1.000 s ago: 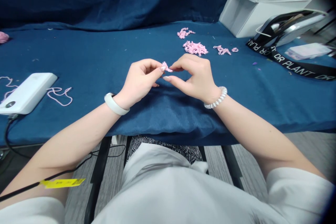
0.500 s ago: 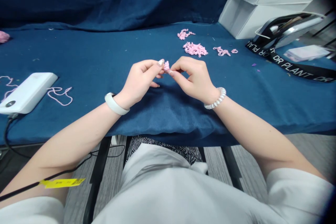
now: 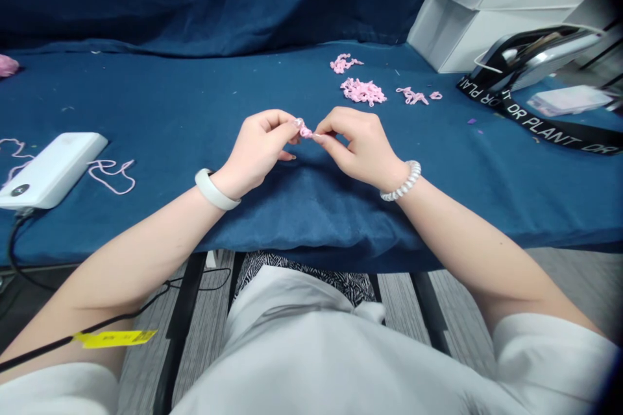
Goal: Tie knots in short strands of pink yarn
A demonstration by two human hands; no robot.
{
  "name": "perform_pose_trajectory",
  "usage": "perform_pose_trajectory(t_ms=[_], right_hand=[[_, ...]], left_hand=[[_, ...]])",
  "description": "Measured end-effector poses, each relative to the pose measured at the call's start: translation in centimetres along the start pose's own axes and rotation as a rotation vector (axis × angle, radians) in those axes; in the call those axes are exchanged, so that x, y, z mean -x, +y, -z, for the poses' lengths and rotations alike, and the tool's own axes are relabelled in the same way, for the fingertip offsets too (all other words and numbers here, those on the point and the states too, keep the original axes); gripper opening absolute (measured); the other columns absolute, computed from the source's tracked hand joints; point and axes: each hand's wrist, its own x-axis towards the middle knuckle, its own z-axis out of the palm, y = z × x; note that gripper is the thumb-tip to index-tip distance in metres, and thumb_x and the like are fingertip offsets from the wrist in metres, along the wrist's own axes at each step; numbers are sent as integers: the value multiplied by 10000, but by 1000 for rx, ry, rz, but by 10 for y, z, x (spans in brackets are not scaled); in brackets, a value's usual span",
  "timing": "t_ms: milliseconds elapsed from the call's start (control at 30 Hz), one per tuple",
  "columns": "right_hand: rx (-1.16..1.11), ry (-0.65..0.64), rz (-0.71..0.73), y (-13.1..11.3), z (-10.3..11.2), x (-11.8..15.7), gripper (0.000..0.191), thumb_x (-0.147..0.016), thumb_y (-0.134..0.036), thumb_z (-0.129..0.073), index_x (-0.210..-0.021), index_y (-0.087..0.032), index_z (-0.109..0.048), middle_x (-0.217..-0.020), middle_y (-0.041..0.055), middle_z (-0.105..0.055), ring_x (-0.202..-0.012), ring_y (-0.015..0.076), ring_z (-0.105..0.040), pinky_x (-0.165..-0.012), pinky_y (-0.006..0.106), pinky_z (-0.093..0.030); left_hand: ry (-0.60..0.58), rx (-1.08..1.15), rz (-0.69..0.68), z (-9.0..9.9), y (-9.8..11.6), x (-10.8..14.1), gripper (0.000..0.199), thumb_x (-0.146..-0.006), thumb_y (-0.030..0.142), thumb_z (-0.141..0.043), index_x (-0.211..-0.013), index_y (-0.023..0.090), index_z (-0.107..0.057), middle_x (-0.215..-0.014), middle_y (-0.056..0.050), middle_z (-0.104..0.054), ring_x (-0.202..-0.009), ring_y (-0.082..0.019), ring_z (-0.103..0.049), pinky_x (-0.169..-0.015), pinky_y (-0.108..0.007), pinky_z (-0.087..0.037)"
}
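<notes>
Between my two hands, above the front part of the blue cloth, is a small knotted piece of pink yarn. My left hand pinches its left end between thumb and forefinger. The thumb and forefinger of my right hand grip the right end. Its exact shape is partly hidden by the fingertips. Beyond my right hand lies a pile of pink yarn loops, with a smaller pink bunch behind it. To the right of the pile are a short looped pink piece and a tiny pink loop.
At the left lie a white power bank with a black cable and a loose pink strand. A pink ball sits at the far left edge. White boxes, a black lettered strap and a clear case occupy the right.
The pink yarn piece has tilted and stretched out between my fingertips, now slanting down to the right. My hands have barely shifted.
</notes>
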Motion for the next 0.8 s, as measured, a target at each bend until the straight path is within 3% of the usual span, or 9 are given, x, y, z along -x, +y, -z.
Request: perform_pose_trajectory(t_ms=[167,300,433,567,800], right_hand=[[-67,13,-65,-1,1,-2,213,-898,-322,-570,-783,-152,-625,-772,45,-630,-709,145,-549,-689,297,-423],[-270,46,-318,3,1,-5,386,-895,-501,-560,-797,-137,-644,-734,35,-621,-666,117,-536,-646,262,-424],[-473,-12,-500,4,-3,-7,569,-843,-676,-506,-792,-127,-644,-699,31,-599,-643,99,-532,-616,236,-422],[-531,-49,-526,-3,-11,-8,581,-730,-703,-620,-741,-122,-625,-661,15,-576,-596,85,-474,-565,230,-375],[-547,-29,-516,2,-15,-8,551,-745,-677,-625,-667,-136,-562,-625,6,-564,-586,88,-472,-579,243,-371]], left_hand=[[-1,15,30,-2,1,0,170,-787,326,-651,-745,162,-631,-756,-37,-647,-717,-123,-614,-531,-184,-512],[4,69,52,-2,2,1,197,-766,347,-679,-770,159,-624,-808,-34,-648,-756,-123,-608,-561,-186,-507],[-11,128,82,-1,1,2,233,-755,379,-698,-817,163,-636,-924,-44,-665,-882,-146,-614,-649,-207,-523],[-32,136,99,-1,-6,2,244,-757,392,-703,-849,171,-660,-978,-40,-673,-936,-146,-610,-687,-196,-503],[-17,195,145,-3,-11,-1,258,-760,397,-689,-884,175,-645,-1021,-42,-666,-892,-135,-620,-667,-200,-504]])
